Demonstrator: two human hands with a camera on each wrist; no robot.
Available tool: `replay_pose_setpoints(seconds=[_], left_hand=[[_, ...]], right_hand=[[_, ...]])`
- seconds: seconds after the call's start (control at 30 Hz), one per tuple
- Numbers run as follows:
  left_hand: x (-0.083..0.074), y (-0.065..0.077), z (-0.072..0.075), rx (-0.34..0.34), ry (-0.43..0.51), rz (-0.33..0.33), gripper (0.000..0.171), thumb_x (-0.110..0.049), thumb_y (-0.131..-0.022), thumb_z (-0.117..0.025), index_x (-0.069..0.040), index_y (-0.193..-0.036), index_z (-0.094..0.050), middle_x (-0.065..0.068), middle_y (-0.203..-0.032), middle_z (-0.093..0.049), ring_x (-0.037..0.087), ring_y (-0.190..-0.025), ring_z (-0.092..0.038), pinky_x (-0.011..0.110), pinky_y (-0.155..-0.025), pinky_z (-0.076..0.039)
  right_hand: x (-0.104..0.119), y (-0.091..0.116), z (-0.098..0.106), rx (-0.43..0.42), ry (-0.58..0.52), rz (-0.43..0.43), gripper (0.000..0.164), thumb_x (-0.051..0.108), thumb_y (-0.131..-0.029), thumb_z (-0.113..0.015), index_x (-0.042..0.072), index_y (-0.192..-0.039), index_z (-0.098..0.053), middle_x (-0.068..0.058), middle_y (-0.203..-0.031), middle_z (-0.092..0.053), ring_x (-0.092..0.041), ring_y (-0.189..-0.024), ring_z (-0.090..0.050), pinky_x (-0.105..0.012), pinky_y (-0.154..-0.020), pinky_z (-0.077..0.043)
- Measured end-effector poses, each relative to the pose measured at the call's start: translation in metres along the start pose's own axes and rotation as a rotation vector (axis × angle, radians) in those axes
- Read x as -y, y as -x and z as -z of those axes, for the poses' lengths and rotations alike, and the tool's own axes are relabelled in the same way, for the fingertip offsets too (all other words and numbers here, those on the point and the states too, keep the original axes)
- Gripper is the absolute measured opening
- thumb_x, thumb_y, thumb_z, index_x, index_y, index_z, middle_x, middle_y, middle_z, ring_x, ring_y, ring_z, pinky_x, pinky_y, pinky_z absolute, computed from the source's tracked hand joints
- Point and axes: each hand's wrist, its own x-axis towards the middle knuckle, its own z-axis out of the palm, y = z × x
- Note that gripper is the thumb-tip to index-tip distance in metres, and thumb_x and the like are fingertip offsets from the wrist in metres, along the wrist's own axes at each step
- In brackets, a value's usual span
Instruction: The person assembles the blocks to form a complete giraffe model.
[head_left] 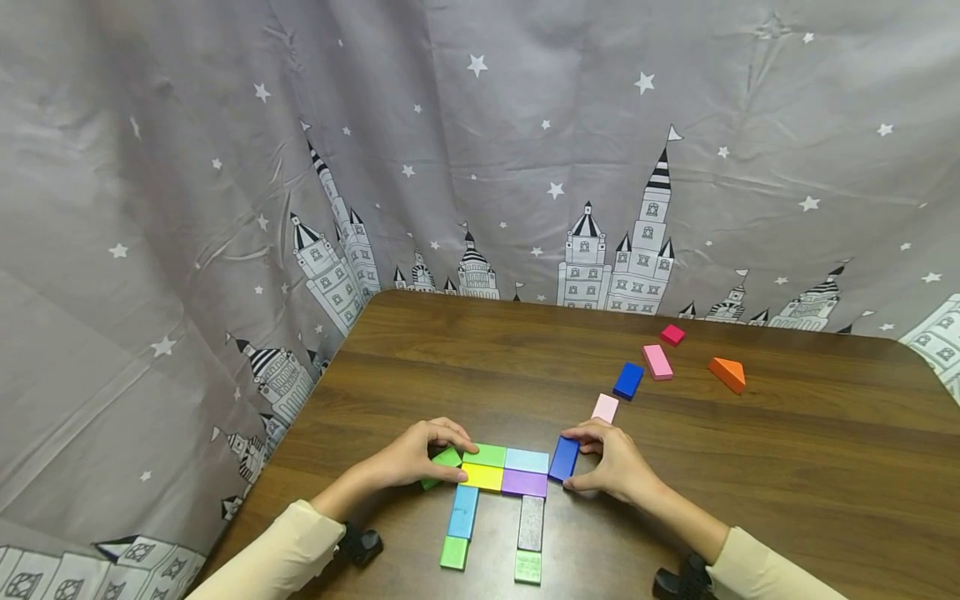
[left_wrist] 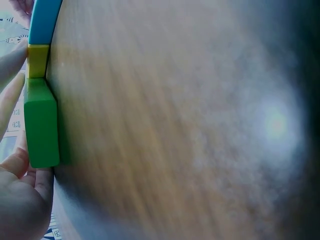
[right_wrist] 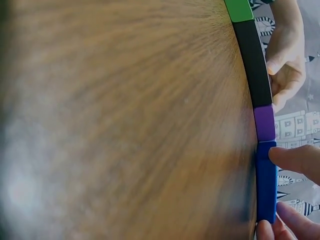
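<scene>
My left hand (head_left: 411,452) curls around a slanted green block (head_left: 447,457) at the left end of a flat block layout. Its thumb tip reaches the yellow block (head_left: 482,477), and a fingertip meets a light green block (head_left: 486,455). Across the layout, my right hand (head_left: 617,460) pinches a blue block (head_left: 564,459) by its two ends. That blue block leans slightly, its lower corner against the purple block (head_left: 524,483). Above the purple one lies a pale blue block (head_left: 527,460). In the right wrist view, thumb and fingers grip the blue block (right_wrist: 266,185) beside the purple one.
Below the rows, a blue block (head_left: 462,512) and a dark block (head_left: 531,523) each end in a small green block (head_left: 453,552). Toward the back lie pale pink (head_left: 605,407), blue (head_left: 628,381), pink (head_left: 657,362), red (head_left: 672,335) and orange triangular (head_left: 727,375) blocks. A grey curtain (head_left: 480,150) hangs behind.
</scene>
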Motion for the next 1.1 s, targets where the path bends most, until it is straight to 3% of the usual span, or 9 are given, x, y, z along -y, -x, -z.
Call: replay_pose_setpoints(seconds=[0.47,0.87,1.1], left_hand=[[0.002,0.000,-0.001,0.001,-0.010,-0.005,0.032,-0.017,-0.082,-0.084,-0.006,-0.110,-0.076,0.005,-0.115,-0.065,0.022,-0.109,-0.058,0.030,-0.091,-0.049],[0.004,0.000,-0.001,-0.008,-0.013,-0.012,0.032,-0.017,-0.081,-0.085,-0.007,-0.110,-0.076,0.005,-0.115,-0.066,0.022,-0.108,-0.058,0.030,-0.090,-0.049],[0.004,0.000,-0.001,-0.011,-0.007,-0.009,0.032,-0.017,-0.082,-0.084,-0.007,-0.110,-0.076,0.006,-0.115,-0.065,0.023,-0.108,-0.058,0.031,-0.091,-0.049]], right_hand=[[0.000,0.002,0.004,-0.011,0.033,0.013,0.058,0.002,-0.059,-0.095,-0.008,-0.110,-0.069,-0.015,-0.107,-0.066,-0.030,-0.099,-0.065,-0.034,-0.085,-0.056],[-0.001,-0.003,0.029,-0.182,0.087,0.049,0.045,0.004,-0.068,-0.092,-0.004,-0.107,-0.072,-0.016,-0.102,-0.069,-0.030,-0.083,-0.069,-0.038,-0.077,-0.058],[-0.006,-0.006,0.042,-0.285,0.115,-0.056,0.046,0.007,-0.069,-0.092,-0.002,-0.110,-0.072,-0.015,-0.106,-0.069,-0.031,-0.088,-0.067,-0.035,-0.079,-0.055]])
